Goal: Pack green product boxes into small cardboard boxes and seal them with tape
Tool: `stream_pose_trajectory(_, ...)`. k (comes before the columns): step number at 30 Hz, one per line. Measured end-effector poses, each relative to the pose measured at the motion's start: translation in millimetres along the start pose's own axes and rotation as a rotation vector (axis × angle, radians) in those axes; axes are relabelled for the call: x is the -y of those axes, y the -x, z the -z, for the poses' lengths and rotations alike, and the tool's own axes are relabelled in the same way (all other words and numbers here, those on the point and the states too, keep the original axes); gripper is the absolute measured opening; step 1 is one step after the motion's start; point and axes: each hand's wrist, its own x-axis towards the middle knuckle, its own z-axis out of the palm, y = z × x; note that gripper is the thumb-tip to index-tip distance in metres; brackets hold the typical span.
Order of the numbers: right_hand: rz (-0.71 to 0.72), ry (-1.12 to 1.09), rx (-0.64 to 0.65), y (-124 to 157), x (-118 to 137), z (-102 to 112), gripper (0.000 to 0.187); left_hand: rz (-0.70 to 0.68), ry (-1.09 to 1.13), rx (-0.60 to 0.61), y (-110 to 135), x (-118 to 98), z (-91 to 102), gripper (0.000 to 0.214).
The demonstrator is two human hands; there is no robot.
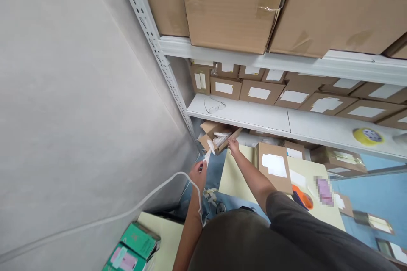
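My left hand [197, 172] is closed on a slender white piece [209, 152] that points up toward an open cardboard box [221, 149]. Its exact kind is too small to make out. The box sits low, just under the white shelf, with its flaps spread. Inside lie several white pieces [220, 139], partly hidden by the box walls. At the right edge of that box, my right hand [233, 145] has its fingers bent around the cardboard.
Above the box runs a white shelf [248, 115] with glasses [214, 106], a yellow tape roll [368, 136] and labelled boxes. A pale table [233, 173] carries a labelled carton [275, 167] and an orange tape dispenser [302, 198]. A white cable [127, 211] crosses at left by the wall.
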Motion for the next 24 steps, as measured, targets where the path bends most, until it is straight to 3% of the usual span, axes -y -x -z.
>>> stream_pose_trajectory(3, -0.103, 0.008, 0.073, 44.6, -12.7, 32.0, 0.041, -0.121, -0.024, 0.070, -1.5, 1.6, -20.5, 0.031)
stream_pose_trajectory(5, -0.161, -0.024, 0.226, 79.4, -20.3, 61.7, 0.049, -0.247, -0.063, 0.162, 4.0, -0.5, -46.4, 0.025)
stream_pose_trajectory(7, -0.166, -0.084, 0.251, 110.2, -23.6, 93.5, 0.055, -0.381, -0.119, 0.284, 16.2, -5.9, -78.6, 0.019)
stream_pose_trajectory(9, -0.121, -0.119, 0.174, 131.2, -21.8, 125.4, 0.054, -0.490, -0.165, 0.406, 33.6, -14.6, -112.4, 0.014)
stream_pose_trajectory(12, -0.038, -0.141, -0.065, 143.8, -14.0, 173.3, 0.044, -0.598, -0.178, 0.601, 62.2, -31.9, -156.2, 0.014)
stream_pose_trajectory(14, -0.016, -0.186, -0.253, 145.9, -8.9, 204.7, 0.037, -0.635, -0.172, 0.750, 78.5, -43.9, -179.0, 0.029)
stream_pose_trajectory(16, -0.017, -0.235, -0.377, 148.0, -5.8, 233.9, 0.032, -0.572, -0.158, 0.822, 91.7, -54.3, -198.9, 0.055)
stream_pose_trajectory(18, -0.034, -0.252, -0.399, 151.9, -4.9, 259.2, 0.030, -0.351, -0.115, 0.782, 102.8, -62.5, -218.0, 0.067)
stream_pose_trajectory(21, -0.070, -0.245, -0.336, 159.1, -7.0, 288.3, 0.030, 0.064, -0.020, 0.740, 117.7, -70.9, -245.0, 0.046)
stream_pose_trajectory(24, -0.085, -0.254, -0.305, 162.4, -11.2, 307.7, 0.034, 0.196, 0.003, 0.798, 132.3, -76.5, -265.0, 0.036)
